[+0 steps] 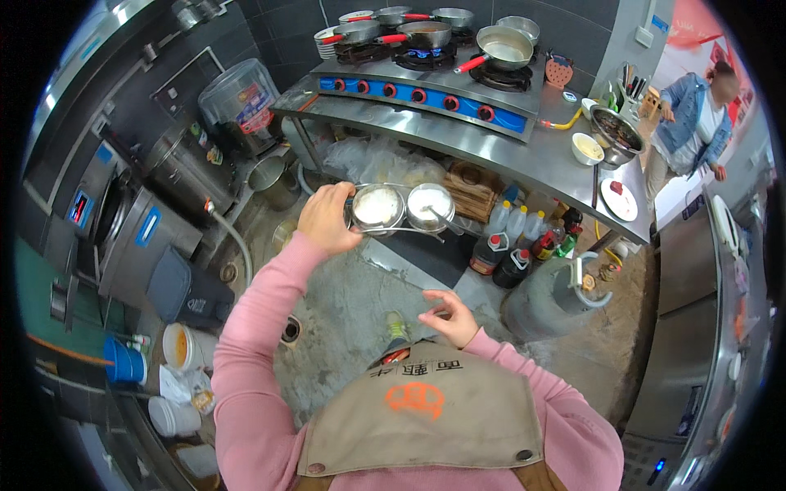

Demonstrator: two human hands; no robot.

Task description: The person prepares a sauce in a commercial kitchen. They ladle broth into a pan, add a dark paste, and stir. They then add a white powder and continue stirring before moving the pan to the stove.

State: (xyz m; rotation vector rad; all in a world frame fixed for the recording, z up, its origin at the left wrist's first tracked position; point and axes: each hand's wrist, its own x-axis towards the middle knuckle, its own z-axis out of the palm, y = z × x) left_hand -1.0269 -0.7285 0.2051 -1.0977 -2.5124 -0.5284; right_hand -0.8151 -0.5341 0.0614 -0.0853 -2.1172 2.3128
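My left hand (328, 218) grips the left end of a metal rack (399, 230) that carries two round metal containers side by side. White contents fill the nearer-left container (377, 206); the other container (430, 205) also holds something white, with a metal spoon (443, 220) standing in it. The rack is held up in front of the worktable. Lower and to the right, before the apron (424, 417), my right hand (451, 317) is held with its fingers curled and apart, touching nothing.
A gas stove (424, 92) with several red-handled pans and a lit burner stands on the steel worktable (393, 119). Bottles (491, 251) and a gas cylinder (540, 301) are at right below. A bin (187, 288) and buckets (187, 347) stand left. A person (691, 123) is at far right.
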